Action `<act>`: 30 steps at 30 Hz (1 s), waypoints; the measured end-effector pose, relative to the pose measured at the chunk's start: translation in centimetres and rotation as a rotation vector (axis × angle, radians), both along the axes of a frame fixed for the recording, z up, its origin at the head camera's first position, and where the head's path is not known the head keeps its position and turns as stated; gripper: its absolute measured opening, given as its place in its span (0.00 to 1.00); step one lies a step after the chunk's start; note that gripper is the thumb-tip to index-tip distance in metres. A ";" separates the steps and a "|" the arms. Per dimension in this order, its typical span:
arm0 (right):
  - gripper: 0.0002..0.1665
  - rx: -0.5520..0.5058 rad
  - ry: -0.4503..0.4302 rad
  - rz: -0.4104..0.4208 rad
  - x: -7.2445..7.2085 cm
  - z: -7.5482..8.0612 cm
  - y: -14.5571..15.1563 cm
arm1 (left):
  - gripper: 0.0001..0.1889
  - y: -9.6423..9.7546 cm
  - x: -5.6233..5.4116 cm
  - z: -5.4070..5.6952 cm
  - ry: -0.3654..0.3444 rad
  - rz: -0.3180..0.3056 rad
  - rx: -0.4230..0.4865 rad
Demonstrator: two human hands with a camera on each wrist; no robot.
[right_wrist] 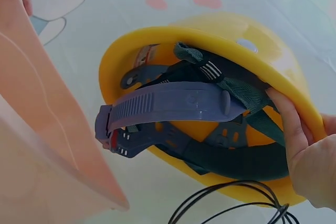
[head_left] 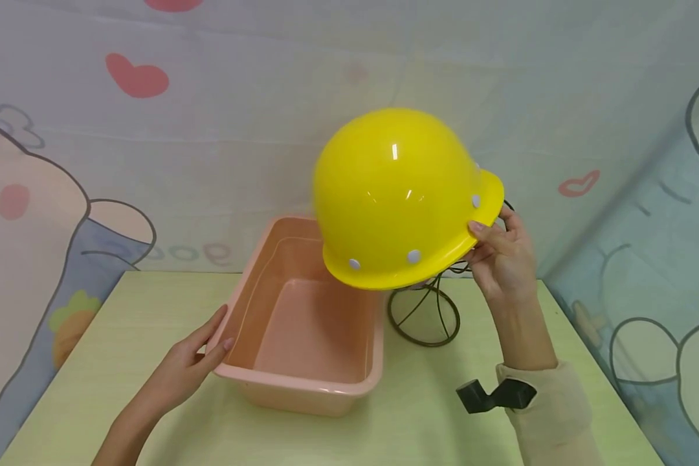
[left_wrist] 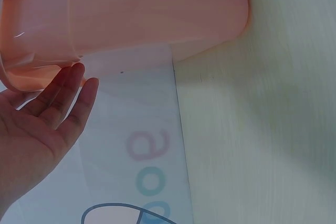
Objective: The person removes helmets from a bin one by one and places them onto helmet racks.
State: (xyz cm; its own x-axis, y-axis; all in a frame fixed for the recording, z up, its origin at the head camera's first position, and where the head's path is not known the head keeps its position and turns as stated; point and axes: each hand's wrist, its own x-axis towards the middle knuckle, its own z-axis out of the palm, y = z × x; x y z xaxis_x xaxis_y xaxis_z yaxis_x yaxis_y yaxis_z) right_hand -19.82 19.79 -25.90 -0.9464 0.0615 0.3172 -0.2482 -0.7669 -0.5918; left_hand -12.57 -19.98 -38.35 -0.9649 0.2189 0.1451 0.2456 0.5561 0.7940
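Note:
A yellow hard hat (head_left: 396, 194) is held up by my right hand (head_left: 503, 255), thumb on the outside of the brim and fingers underneath. The right wrist view shows its inside, with a grey-blue headband (right_wrist: 173, 103) and dark green straps (right_wrist: 247, 90). Below and to the left of the hat stands a pink plastic basin (head_left: 309, 336), whose far right part the hat overlaps in the head view. My left hand (head_left: 180, 369) grips the basin's left rim between thumb and fingers. In the left wrist view its fingers (left_wrist: 79, 106) lie under the rim.
A black wire stand (head_left: 424, 317) with a round hoop sits right of the basin, partly hidden behind the hat. The pale wooden table (head_left: 419, 414) ends at a cloth backdrop (head_left: 239, 129) with cartoon prints. A black camera mount (head_left: 495, 396) is on my right sleeve.

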 end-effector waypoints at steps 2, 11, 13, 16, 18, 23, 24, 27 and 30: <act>0.23 -0.023 0.001 -0.007 -0.1 -0.1 0.2 | 0.30 -0.1 0.0 0.0 0.005 0.000 -0.001; 0.24 -0.063 -0.026 -0.051 -0.5 0.0 1.2 | 0.30 -0.2 0.2 0.1 -0.016 -0.001 0.016; 0.24 -0.090 -0.034 -0.053 -0.6 0.0 1.4 | 0.30 -0.2 0.2 0.1 -0.016 -0.002 0.020; 0.23 -0.117 -0.044 -0.075 -0.7 -0.1 1.9 | 0.30 -0.2 0.2 0.1 -0.010 -0.005 0.022; 0.23 -0.131 -0.051 -0.089 -0.8 -0.1 2.2 | 0.30 -0.1 0.2 0.1 -0.007 -0.006 0.025; 0.24 -0.158 -0.054 -0.119 -1.0 -0.5 3.1 | 0.30 -0.1 0.2 0.0 -0.005 -0.005 0.028; 0.24 -0.165 -0.053 -0.125 -1.1 -0.5 3.2 | 0.30 -0.1 0.3 0.0 -0.005 -0.005 0.027; 0.25 -0.182 -0.048 -0.141 -1.1 -0.8 3.7 | 0.30 0.0 0.2 0.0 -0.006 -0.005 0.028; 0.26 -0.204 -0.058 -0.146 -1.2 -0.9 4.1 | 0.30 0.0 0.2 0.0 -0.006 -0.004 0.028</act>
